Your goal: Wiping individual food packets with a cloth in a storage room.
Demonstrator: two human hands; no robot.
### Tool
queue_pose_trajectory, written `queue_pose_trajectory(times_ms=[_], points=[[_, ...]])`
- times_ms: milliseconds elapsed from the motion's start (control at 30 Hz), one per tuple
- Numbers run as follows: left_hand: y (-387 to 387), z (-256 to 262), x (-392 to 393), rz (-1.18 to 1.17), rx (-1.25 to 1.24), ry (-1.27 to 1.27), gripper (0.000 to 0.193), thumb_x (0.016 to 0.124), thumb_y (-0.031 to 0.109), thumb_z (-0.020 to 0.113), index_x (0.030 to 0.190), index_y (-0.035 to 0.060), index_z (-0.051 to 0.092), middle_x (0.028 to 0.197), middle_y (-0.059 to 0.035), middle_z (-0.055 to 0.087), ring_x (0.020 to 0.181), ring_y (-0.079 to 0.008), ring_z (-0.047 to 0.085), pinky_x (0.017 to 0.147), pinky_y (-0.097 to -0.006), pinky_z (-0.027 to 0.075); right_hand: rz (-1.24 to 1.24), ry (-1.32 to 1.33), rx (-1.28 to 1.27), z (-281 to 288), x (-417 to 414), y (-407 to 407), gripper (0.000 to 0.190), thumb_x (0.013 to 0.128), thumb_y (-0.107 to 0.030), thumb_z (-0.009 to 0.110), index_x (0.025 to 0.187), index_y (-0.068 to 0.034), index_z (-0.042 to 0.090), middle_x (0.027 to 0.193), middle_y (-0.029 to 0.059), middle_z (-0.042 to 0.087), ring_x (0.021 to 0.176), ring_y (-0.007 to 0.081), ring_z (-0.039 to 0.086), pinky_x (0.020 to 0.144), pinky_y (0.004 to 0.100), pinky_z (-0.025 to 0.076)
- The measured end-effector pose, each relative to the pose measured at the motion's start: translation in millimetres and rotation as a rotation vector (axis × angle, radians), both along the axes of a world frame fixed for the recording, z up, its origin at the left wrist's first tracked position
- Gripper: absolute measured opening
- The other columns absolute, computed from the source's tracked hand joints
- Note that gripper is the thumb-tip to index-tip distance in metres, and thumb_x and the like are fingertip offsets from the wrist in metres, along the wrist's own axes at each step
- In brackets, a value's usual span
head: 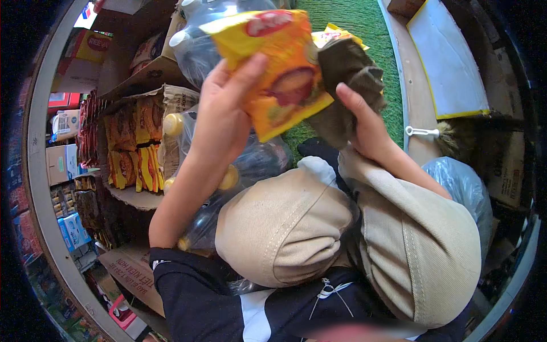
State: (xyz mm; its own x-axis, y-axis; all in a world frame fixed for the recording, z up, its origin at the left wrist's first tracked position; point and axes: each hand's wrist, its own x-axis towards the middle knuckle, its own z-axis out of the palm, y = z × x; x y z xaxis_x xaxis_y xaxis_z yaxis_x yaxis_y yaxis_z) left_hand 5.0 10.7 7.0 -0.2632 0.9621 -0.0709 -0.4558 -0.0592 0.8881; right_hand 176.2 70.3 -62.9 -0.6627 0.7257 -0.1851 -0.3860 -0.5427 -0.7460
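Observation:
My left hand [226, 102] grips the left side of a shiny yellow-and-orange food packet [295, 68], held up and tilted over the floor. The packet bears a red oval logo and a picture of a bowl. To its right, my right hand [369, 126] holds a crumpled dark brown-green cloth [337, 119], which lies against the packet's right edge. Behind the cloth, more yellow packets [335, 32] show partly on the green turf mat [350, 15]. Both hands are above my bent knees in beige trousers [290, 226].
Plastic-wrapped bottles [230, 177] with yellow caps stand close at my left. Beyond them, an opened cardboard box [134, 199] holds upright packets. A white-handled brush [423, 131] and a filled plastic bag [459, 184] are at the right, below a white panel [446, 60].

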Motion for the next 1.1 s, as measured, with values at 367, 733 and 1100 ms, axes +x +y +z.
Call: queue_pose_trajectory(times_ms=[367, 733, 1100], points=[[-3.6, 0.4, -4.6, -0.168, -0.193, -0.075, 0.033, 0.079, 0.012, 0.059, 0.106, -0.0036, 0.049, 0.102, -0.0098, 0.058, 0.091, -0.0147, 0.057, 0.082, -0.0283, 0.046, 0.125, -0.128, 0.166, 15.1, 4.3, -1.9, 0.046, 0.073, -0.015, 0.066, 0.112, 0.001, 0.048, 0.107, 0.0067, 0.055, 0.096, 0.0151, 0.053, 0.086, 0.0285, 0.042], [-7.0, 6.6, 2.8, -0.255, -0.233, 0.305, 0.052, 0.062, -0.002, 0.072, 0.108, -0.0019, 0.048, 0.100, -0.0110, 0.059, 0.088, -0.0172, 0.059, 0.080, -0.0308, 0.048, 0.125, -0.109, 0.483, 18.4, 10.5, -7.3, 0.048, 0.071, -0.011, 0.070, 0.112, 0.000, 0.047, 0.106, 0.0065, 0.055, 0.095, 0.0137, 0.052, 0.084, 0.0274, 0.043], [-6.4, 7.6, 1.7, -0.312, -0.222, 0.337, 0.050, 0.065, 0.003, 0.071, 0.109, -0.0028, 0.048, 0.100, -0.0114, 0.060, 0.088, -0.0176, 0.059, 0.080, -0.0308, 0.047, 0.128, -0.079, 0.387, 30.2, 9.9, -7.9, 0.040, 0.072, -0.006, 0.065, 0.108, 0.001, 0.050, 0.103, 0.0073, 0.057, 0.092, 0.0134, 0.054, 0.082, 0.0272, 0.044]])
